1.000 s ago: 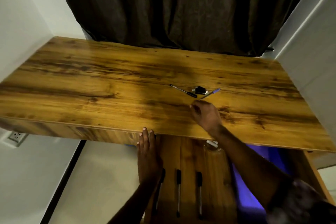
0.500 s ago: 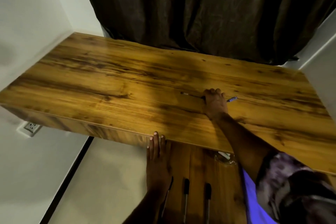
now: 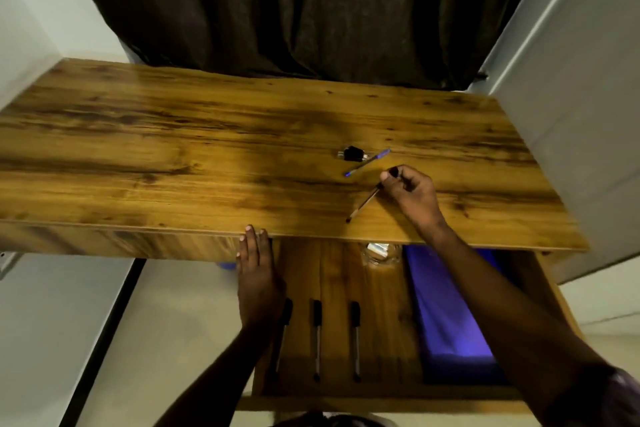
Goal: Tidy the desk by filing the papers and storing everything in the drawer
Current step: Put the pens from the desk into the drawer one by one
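My right hand point(image 3: 412, 192) pinches a black-capped pen point(image 3: 363, 203) by its upper end, just above the wooden desk point(image 3: 173, 156). Beyond it on the desk lie a blue pen point(image 3: 367, 163) and a small black binder clip point(image 3: 353, 153). Below the desk's front edge the drawer point(image 3: 381, 402) stands pulled out. Three black-capped pens point(image 3: 317, 340) lie side by side in it, next to a purple folder point(image 3: 446, 315) on the right. My left hand point(image 3: 258, 281) rests flat on the drawer's left side, fingertips at the desk edge.
A clear glass container point(image 3: 381, 251) sits at the back of the drawer, partly under the desk. A dark curtain point(image 3: 311, 7) hangs behind the desk. White walls close in on both sides, and a wall socket point(image 3: 5, 262) shows low at the left.
My right hand reached to the items on the desk, picked up the black pen and drew it back toward the front edge. The left hand stayed on the drawer.
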